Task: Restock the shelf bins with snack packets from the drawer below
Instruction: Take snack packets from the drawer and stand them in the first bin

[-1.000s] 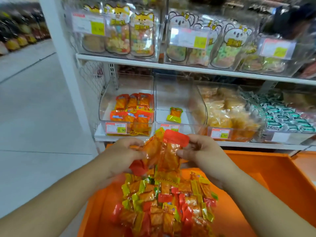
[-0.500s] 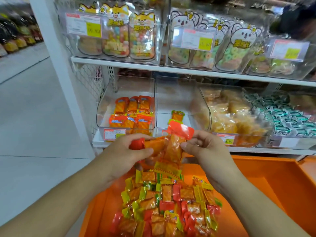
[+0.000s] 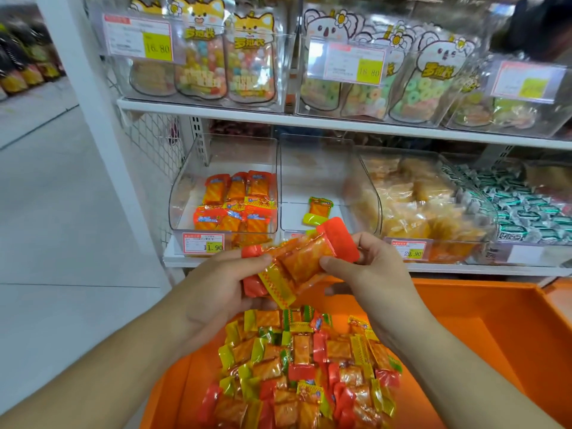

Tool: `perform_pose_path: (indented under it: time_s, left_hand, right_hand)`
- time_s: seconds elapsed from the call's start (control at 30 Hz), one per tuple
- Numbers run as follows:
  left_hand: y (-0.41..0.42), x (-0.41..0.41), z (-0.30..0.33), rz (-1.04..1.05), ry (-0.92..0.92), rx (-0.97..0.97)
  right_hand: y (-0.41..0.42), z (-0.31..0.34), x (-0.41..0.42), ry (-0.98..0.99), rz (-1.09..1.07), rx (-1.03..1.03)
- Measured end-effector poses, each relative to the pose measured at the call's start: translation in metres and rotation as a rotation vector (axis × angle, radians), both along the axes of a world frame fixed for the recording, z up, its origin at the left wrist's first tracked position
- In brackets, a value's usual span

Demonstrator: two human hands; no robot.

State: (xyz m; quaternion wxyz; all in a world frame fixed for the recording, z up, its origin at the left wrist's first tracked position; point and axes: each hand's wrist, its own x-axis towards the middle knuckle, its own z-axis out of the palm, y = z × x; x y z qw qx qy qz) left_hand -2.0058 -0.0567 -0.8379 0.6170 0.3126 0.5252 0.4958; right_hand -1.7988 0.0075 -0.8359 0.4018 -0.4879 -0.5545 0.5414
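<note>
Head view — left hand (image 3: 223,292) and right hand (image 3: 368,270) both pinching snack packets (image 3: 297,261) above drawer (image 3: 464,320).

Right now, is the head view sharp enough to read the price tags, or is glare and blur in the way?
Head view: wide-angle bending at the edges; left bin's price tag reads 11.90; right-side bins soft and hazy; packets in both hands sharp.

Both hands (image 3: 216,292) (image 3: 376,275) grip snack packets (image 3: 301,258) above the drawer (image 3: 483,320)

Glossy plastic snack packets (image 3: 297,261); clear bins (image 3: 315,181), probably acrylic; smooth orange drawer (image 3: 483,329).
</note>
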Motion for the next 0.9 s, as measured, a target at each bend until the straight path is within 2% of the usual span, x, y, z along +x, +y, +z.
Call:
perform_pose_path:
  time_s: [0.07,0.17,0.27,0.4,0.5,0.6,0.67,0.77,0.9]
  left_hand:
    - [-0.002,-0.001,0.0,-0.015,0.037,0.006]
    - [-0.003,-0.006,-0.002,0.035,0.062,0.0]
    - [-0.005,-0.009,0.003,0.092,0.193,0.016]
    - [-0.009,-0.008,0.005,0.133,0.277,0.116]
    - [-0.014,-0.004,0.005,0.071,0.472,0.274]
    - [-0.019,0.004,0.007,-0.07,0.782,0.437]
    - [-0.022,0.008,0.006,-0.178,0.911,0.509]
    - [-0.025,0.01,0.005,-0.236,0.823,0.51]
    - [-0.018,0.009,0.001,-0.041,0.741,0.45]
  right_hand:
    - [-0.002,0.001,0.001,-0.009,-0.011,0.043]
    - [-0.002,0.008,0.007,0.098,0.0,0.087]
    - [0.001,0.018,0.017,0.148,-0.025,0.175]
    - [0.0,0.019,0.019,0.123,-0.128,0.174]
    - [-0.005,0.015,0.012,0.177,-0.142,0.032]
    - [-0.007,0.011,0.005,0.341,-0.111,-0.157]
    - [-0.006,0.01,0.003,0.446,-0.087,-0.249]
    - [-0.006,0.01,0.005,0.478,-0.053,-0.299]
    - [-0.009,0.012,0.003,0.448,-0.012,-0.297]
